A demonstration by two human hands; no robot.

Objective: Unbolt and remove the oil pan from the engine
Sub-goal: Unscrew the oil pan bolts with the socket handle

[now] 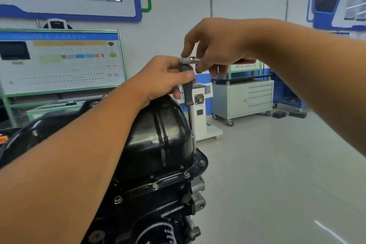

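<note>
Two bare hands work above the black oil pan [156,134], which sits bolted on top of the engine [158,214]. The left hand [158,79] grips the dark handle of an upright socket driver [188,93] standing at the pan's right flange. The right hand [215,45] pinches the ratchet head [189,60] on top.

Glossy black-painted metal oil pan [158,136]; bright smooth steel ratchet [189,60]; shiny pale floor tiles [277,174]
</note>
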